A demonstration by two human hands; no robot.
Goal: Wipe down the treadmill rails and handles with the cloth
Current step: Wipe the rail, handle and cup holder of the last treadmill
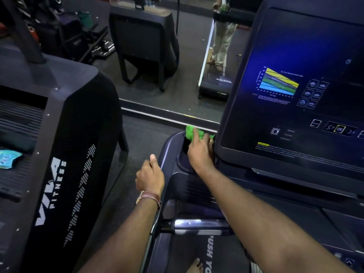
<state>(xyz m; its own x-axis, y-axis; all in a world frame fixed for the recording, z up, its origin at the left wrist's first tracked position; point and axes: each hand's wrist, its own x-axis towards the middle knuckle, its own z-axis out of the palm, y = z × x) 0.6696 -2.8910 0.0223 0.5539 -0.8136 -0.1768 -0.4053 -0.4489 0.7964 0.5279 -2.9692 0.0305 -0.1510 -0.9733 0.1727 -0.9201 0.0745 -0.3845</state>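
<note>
From the head camera, much is partly hidden: the fingers of the right hand (200, 152) curl down over a bright green cloth (192, 133) and into a dark round recess at the front left corner of the treadmill (178, 180), so only the cloth's fuzzy, crumpled upper edge shows past the knuckles, just beside the lower left corner of the console screen (295, 107). The left hand (150, 174) sits at the treadmill's outer left edge with fingers curled under and thumb up; whether they close on the edge cannot be told, since the fingertips are out of sight. A brown leather strap (149, 196) circles that wrist. The treadmill's body is smooth, matte dark plastic with rounded corners and a perforated panel; lower down a glossy chrome bar (197, 223) crosses it, and white lettering on the belt is cut off by the frame. The screen is flat and glossy, showing a striped colour chart; its small text is too blurred to read. On the left stands a neighbouring machine (59, 154), black, ribbed on top, marked VIVA FITNESS. A mirror (167, 56) ahead reflects pale trousers.
</note>
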